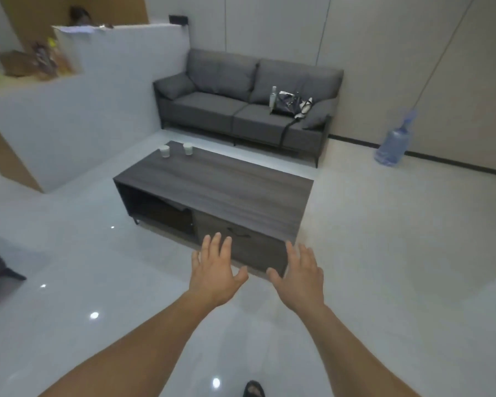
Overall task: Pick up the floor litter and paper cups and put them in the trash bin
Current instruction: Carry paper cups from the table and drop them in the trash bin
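Both hands are out in front at the lower centre of the frame, palms down, fingers spread and straight, holding nothing: the left hand (215, 270) and the right hand (298, 275) hover side by side, apart, in front of the near right corner of the coffee table (226, 190). The two paper cups (164, 151) stand upright and close together at the table's opposite corner, up and to the left of the hands, so they lie diagonally across the whole tabletop. The table's long axis runs left to right in the frame, dipping toward the right, and the cups sit by its short left end and the back edge that faces the sofa (212, 110). The left hand is the nearer one, though I judge neither can reach from here; stepping round comes first. The lane between table and sofa looks narrow, while the pale floor at the left of the frame, between the table's open end and the white partition (112, 96), offers more room. The floor right of the table, toward the water bottle (393, 144), is wide but leads away from the cups. No floor litter and no trash bin show in this view — both must be found elsewhere.
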### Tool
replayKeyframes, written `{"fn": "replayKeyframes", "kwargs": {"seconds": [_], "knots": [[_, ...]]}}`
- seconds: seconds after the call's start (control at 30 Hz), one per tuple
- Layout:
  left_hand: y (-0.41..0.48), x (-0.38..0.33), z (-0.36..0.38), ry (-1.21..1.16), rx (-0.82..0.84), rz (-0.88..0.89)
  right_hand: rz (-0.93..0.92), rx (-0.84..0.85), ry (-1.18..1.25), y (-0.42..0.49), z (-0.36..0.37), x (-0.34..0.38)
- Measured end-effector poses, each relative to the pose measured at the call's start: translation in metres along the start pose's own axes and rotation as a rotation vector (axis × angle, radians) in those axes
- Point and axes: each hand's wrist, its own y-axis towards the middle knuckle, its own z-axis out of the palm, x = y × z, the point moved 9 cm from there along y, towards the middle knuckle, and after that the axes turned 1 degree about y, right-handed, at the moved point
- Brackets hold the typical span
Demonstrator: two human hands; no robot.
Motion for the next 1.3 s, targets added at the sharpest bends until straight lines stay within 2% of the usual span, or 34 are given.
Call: {"fn": "replayKeyframes", "kwargs": {"seconds": [0.2,0.5,0.87,1.07,1.3], "knots": [[0.082,0.086,-0.041,0.022,-0.088,-0.183,-0.209,0.076,0.055,0.117,0.034,0.105],[0.177,0.230,-0.048,0.001,-0.107,-0.410,-0.336,0.199,0.033,0.237,0.111,0.239],[0.325,0.398,-0.093,-0.011,-0.102,-0.395,-0.351,0.204,0.013,0.374,0.184,0.415],[0.402,0.459,-0.108,-0.035,-0.083,-0.407,-0.344,0.245,0.010,0.446,0.221,0.477],[0.518,0.537,-0.125,0.002,-0.092,-0.438,-0.377,0.285,0.052,0.570,0.272,0.571]]}}
